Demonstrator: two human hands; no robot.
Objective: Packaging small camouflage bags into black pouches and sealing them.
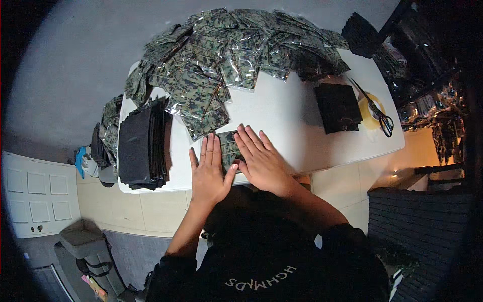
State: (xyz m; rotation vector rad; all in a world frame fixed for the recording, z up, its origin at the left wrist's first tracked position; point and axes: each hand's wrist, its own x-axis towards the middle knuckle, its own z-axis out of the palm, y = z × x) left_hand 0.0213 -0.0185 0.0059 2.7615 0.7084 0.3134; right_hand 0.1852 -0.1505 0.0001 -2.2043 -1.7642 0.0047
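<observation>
Nearest the camera is the person's dark shirt [307, 251], with both bare forearms reaching forward from it over the near edge of the white worktop [282, 113]. The left grip [208, 181] lies palm down and spread flat, thumb out toward the middle; the right grip [264, 168] lies just as wide and flat, its fingers angled away to the left. Neither closes around anything. Between and partly under them, close to the near edge, is the camouflage piece [230, 147], a flat panel that both hands touch from above. Whether it is sleeved in plastic cannot be told.

The step in hand looks like pressing and smoothing this piece. The next move seems to call for even pressure outward, then a clean lift of the fingers so that no layer drags or creases.

Farther left stands a thick stack of black folded pieces [141, 143]. On the right lies a lower black pile [337, 108], with scissors [373, 105] resting across a pale yellow roll [366, 119] beside it. Beyond the hands, glossy camouflage packets [193, 93] heap in an arc along the far side, the nearest just past the left fingertips. Another dark stack [359, 35] sits at the far right corner.
</observation>
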